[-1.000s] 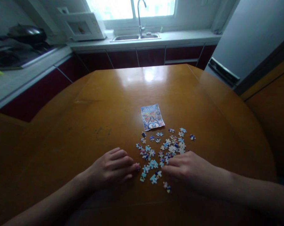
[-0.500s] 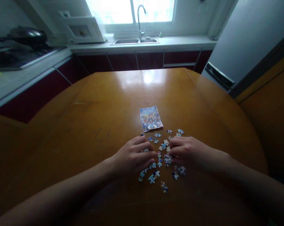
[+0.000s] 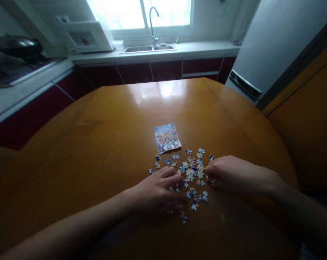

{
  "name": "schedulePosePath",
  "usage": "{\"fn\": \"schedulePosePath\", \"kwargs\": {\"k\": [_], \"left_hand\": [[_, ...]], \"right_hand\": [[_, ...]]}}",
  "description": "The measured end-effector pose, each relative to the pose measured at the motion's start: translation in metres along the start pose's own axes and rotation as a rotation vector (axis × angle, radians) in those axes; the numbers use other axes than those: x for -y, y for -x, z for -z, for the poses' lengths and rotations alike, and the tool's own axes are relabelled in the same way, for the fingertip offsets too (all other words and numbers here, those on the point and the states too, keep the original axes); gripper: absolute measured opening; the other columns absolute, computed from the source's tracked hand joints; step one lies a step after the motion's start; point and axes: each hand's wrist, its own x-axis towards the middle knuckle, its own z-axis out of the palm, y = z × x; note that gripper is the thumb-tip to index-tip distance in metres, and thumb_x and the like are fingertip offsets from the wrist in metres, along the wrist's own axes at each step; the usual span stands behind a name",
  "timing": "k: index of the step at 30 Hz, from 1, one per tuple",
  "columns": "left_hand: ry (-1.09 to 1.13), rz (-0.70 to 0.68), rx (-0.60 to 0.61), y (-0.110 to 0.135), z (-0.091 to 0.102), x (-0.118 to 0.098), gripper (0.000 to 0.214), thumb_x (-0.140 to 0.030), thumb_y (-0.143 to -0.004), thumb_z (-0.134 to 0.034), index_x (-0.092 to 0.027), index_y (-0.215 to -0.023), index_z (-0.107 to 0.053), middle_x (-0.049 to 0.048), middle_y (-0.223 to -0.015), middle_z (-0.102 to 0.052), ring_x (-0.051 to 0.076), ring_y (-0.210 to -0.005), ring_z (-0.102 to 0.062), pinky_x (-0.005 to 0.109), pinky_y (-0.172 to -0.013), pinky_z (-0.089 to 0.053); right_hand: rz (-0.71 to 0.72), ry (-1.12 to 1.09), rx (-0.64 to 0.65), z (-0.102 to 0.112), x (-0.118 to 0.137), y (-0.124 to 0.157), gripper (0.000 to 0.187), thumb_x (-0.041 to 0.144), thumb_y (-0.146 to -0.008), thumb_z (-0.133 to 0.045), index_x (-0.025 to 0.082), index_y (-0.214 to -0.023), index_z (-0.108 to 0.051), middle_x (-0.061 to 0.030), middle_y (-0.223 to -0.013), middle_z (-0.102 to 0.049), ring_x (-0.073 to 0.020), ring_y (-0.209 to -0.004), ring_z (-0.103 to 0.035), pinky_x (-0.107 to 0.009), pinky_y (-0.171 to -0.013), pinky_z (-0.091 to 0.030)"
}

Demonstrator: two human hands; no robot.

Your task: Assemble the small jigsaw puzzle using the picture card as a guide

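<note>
Many small jigsaw puzzle pieces lie loose on the wooden table, some with the pale side up and others printed in blue and mixed colours. My left hand reaches over the left of the pile, fingers bent and apart, touching pieces and hiding some beneath. At the right edge of the pile is my right hand, its fingers curled together and pointing down. Puzzle pieces show by its fingertips; what they hold, if anything, is hidden. Beyond the pile lies a printed picture sheet with a blue cartoon character.
The wooden table has a rounded edge. Behind it run a counter with a double sink, a tap and a white microwave. A dark pan sits on the stove at left; a grey fridge stands right.
My left hand has moved toward me over lower pieces. My right hand has shifted outward to the pile's right side, uncovering pieces in the middle. The camera view has turned slightly right.
</note>
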Motion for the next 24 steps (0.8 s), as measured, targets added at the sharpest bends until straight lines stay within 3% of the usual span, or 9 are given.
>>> {"fn": "schedulePosePath", "kwargs": {"k": [5, 10, 16, 24], "left_hand": [[0.001, 0.139, -0.147, -0.008, -0.005, 0.004, 0.009, -0.032, -0.092, -0.069, -0.023, -0.091, -0.072, 0.0042, -0.096, -0.063, 0.019, -0.089, -0.050, 0.031, -0.079, -0.044], [0.015, 0.185, -0.111, -0.008, -0.011, -0.001, 0.020, -0.043, -0.087, -0.072, -0.023, -0.087, -0.071, 0.0044, -0.097, -0.062, 0.020, -0.089, -0.049, 0.033, -0.079, -0.043], [0.023, 0.221, -0.037, -0.006, -0.016, -0.007, 0.016, -0.039, -0.091, -0.068, -0.024, -0.094, -0.071, 0.0053, -0.102, -0.061, 0.021, -0.093, -0.049, 0.035, -0.081, -0.042], [0.002, 0.157, -0.069, -0.003, -0.021, -0.005, 0.016, -0.039, -0.093, -0.068, -0.025, -0.087, -0.073, 0.0043, -0.100, -0.062, 0.020, -0.091, -0.049, 0.034, -0.080, -0.040]], "right_hand": [[0.106, -0.063, -0.180, -0.006, 0.015, -0.016, 0.012, 0.017, -0.091, -0.062, 0.021, -0.091, -0.072, -0.0047, -0.091, -0.070, -0.0167, -0.084, -0.064, -0.028, -0.077, -0.048], [0.243, -0.049, -0.118, -0.029, 0.027, -0.030, 0.011, 0.023, -0.095, -0.063, 0.020, -0.099, -0.072, -0.0066, -0.103, -0.070, -0.0180, -0.096, -0.064, -0.032, -0.087, -0.050], [0.177, 0.034, -0.054, -0.042, 0.034, -0.032, 0.008, 0.019, -0.095, -0.060, 0.015, -0.096, -0.067, -0.0097, -0.106, -0.068, -0.0206, -0.095, -0.061, -0.036, -0.088, -0.051], [0.136, 0.188, -0.123, -0.055, 0.037, -0.030, 0.019, 0.011, -0.085, -0.064, 0.011, -0.104, -0.064, -0.0131, -0.107, -0.065, -0.0256, -0.096, -0.058, -0.041, -0.087, -0.052]]}}
